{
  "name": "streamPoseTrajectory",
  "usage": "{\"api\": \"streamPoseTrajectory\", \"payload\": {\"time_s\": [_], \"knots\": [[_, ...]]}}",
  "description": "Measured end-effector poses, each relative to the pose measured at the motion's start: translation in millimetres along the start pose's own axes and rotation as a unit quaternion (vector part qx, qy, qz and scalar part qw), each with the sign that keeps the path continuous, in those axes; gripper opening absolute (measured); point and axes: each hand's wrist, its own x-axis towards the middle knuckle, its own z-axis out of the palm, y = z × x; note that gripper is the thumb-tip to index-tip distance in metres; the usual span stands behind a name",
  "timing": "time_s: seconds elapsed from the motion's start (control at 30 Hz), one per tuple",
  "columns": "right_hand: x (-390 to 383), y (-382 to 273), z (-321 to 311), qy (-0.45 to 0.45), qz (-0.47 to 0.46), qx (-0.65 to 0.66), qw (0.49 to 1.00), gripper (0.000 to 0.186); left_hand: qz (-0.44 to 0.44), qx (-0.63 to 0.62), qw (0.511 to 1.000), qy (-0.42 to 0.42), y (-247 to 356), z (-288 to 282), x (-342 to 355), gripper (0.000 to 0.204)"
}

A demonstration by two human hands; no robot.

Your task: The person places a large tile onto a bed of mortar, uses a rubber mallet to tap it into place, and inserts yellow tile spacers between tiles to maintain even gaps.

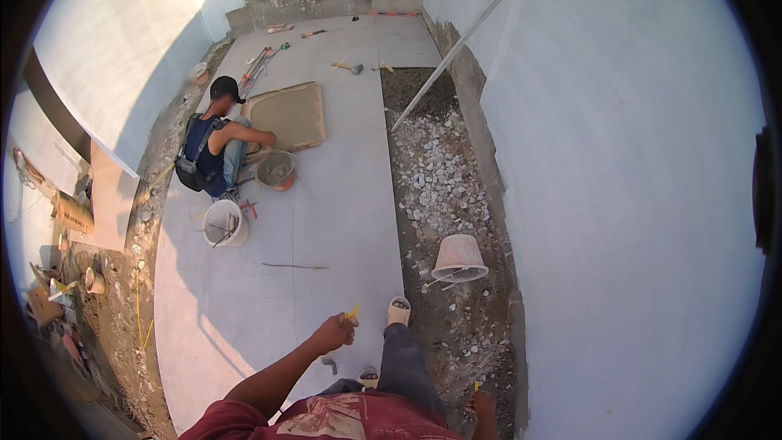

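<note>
My left hand [334, 335] is held out over the pale tiled floor [342, 220], its fingers closed on a small yellow piece [352, 311] that sticks out past the thumb. Low on the right, my right hand [483, 404] hangs over the rubble strip. Another small yellow piece [476, 387] shows at its fingers, which look closed around it. Both pieces are too small to name. Beneath my left hand, a short grey bent object [329, 365] lies on the tiles near my sandals.
A co-worker [213, 143] squats beside a mortar-covered tile [287, 116], a mortar bucket [277, 169] and a white tool bucket [226, 223]. An overturned bucket [460, 257] lies on the gravel strip [440, 175]. A long pole [468, 39] leans against the right wall. A thin rod [294, 266] lies ahead.
</note>
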Motion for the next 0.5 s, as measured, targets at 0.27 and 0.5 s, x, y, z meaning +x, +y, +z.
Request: {"api": "streamPoseTrajectory", "payload": {"time_s": [0.27, 0.5], "knots": [[34.6, -382.8, 199.1, -0.146, -0.296, -0.069, 0.942, 0.016, -0.053, -0.135, 0.989, -0.006, 175.3, -87.5, 78.7, 0.032], [-128.6, -646.3, 472.4, -0.343, -0.458, -0.285, 0.769, 0.022, -0.025, -0.108, 0.989, -0.100, 317.9, -144.9, 189.9, 0.030]]}}
